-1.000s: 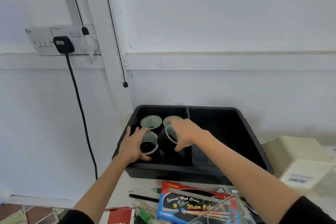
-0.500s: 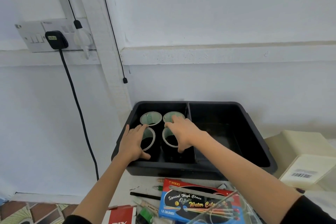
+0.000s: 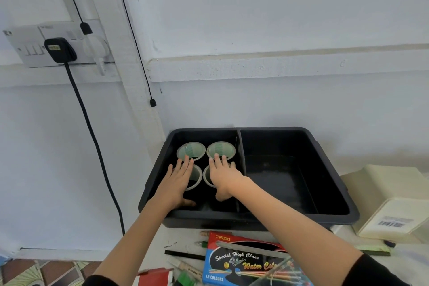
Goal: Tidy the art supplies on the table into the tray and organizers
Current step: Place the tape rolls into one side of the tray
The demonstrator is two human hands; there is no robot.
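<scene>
Head: flat hands, seemingly on cups

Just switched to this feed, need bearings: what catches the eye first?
A black two-compartment tray by the wall, its left compartment holding four round cups. The left hand and right hand lie flat over the two nearer ones. In front of the tray, a watercolour box lies among pens.

Arms of the person, head view. The left hand and right hand are uncovered, as are both forearms. The left sleeve and right sleeve are plain black fabric; only their ends show, at the bottom edge.
</scene>
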